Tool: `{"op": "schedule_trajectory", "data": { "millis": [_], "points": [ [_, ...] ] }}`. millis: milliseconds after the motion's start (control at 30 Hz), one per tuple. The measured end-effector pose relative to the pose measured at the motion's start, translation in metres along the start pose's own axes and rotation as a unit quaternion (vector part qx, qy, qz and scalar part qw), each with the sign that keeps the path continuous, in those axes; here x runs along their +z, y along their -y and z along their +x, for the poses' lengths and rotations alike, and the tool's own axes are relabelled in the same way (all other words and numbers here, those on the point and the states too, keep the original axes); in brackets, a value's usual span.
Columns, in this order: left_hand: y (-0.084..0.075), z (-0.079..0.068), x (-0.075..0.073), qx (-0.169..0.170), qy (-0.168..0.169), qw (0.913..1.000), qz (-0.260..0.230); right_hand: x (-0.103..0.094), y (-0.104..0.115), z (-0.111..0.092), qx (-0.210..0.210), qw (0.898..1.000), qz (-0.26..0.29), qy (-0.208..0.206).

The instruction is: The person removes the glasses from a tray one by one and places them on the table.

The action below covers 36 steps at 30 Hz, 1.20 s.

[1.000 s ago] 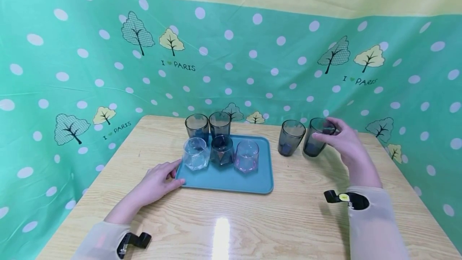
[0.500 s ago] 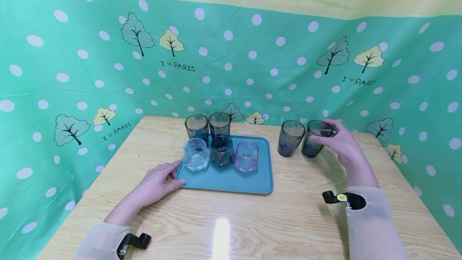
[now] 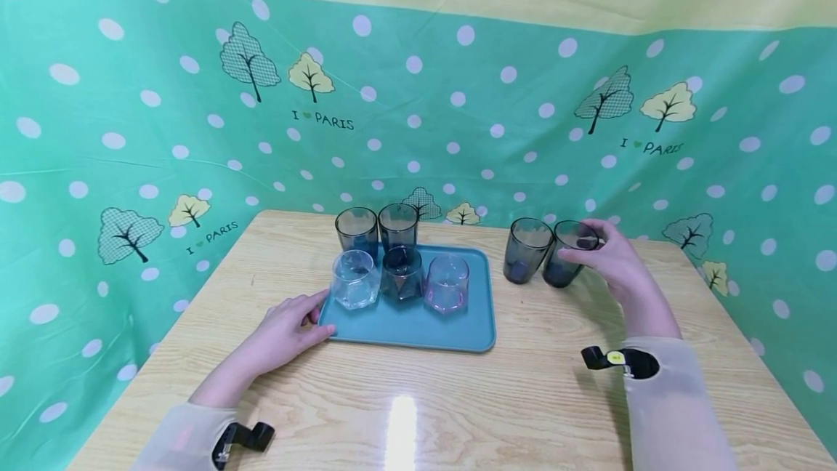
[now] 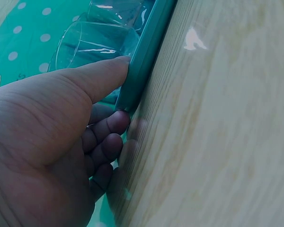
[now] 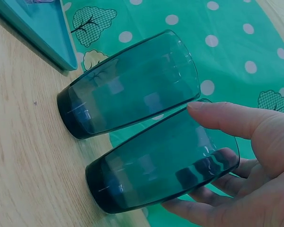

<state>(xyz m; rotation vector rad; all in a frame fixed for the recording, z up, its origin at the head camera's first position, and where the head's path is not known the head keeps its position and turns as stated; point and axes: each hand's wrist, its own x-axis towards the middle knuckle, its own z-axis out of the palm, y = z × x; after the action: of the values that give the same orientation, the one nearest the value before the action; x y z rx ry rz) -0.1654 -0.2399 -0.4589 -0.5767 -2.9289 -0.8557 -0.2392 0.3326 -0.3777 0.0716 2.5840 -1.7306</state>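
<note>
My right hand (image 3: 615, 260) holds a tall smoky-grey drinking glass (image 3: 561, 267) near its rim, thumb on the near side and fingers round the far side. In the right wrist view this glass (image 5: 137, 170) stands close beside a matching tall glass (image 5: 128, 90), their rims almost together. At the left, my left hand (image 3: 288, 329) grips the near-left corner of a blue tray (image 3: 405, 331). The left wrist view has its thumb on the tray rim (image 4: 144, 61) and the fingertips curled at the edge below.
On the tray sit a clear faceted glass (image 3: 355, 282), a dark one (image 3: 402, 275) and a pinkish one (image 3: 447, 286). Two tall grey glasses, left (image 3: 357, 227) and right (image 3: 398, 225), stand behind them. A patterned curtain (image 3: 458, 129) hangs behind the wooden table (image 3: 523, 398).
My right hand has brought the tall glass a little left and nearer, closing the gap to the matching glass. The left hand and the tray have stayed put.
</note>
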Motion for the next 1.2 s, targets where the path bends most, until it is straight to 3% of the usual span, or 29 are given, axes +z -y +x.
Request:
{"op": "schedule_trajectory", "data": {
  "millis": [1200],
  "points": [
    [0.0005,0.0006,0.0005,0.007,-0.007,0.9999,0.008,-0.0009,0.002,-0.0006,0.0,1.0,-0.022,0.02]
  ]
}}
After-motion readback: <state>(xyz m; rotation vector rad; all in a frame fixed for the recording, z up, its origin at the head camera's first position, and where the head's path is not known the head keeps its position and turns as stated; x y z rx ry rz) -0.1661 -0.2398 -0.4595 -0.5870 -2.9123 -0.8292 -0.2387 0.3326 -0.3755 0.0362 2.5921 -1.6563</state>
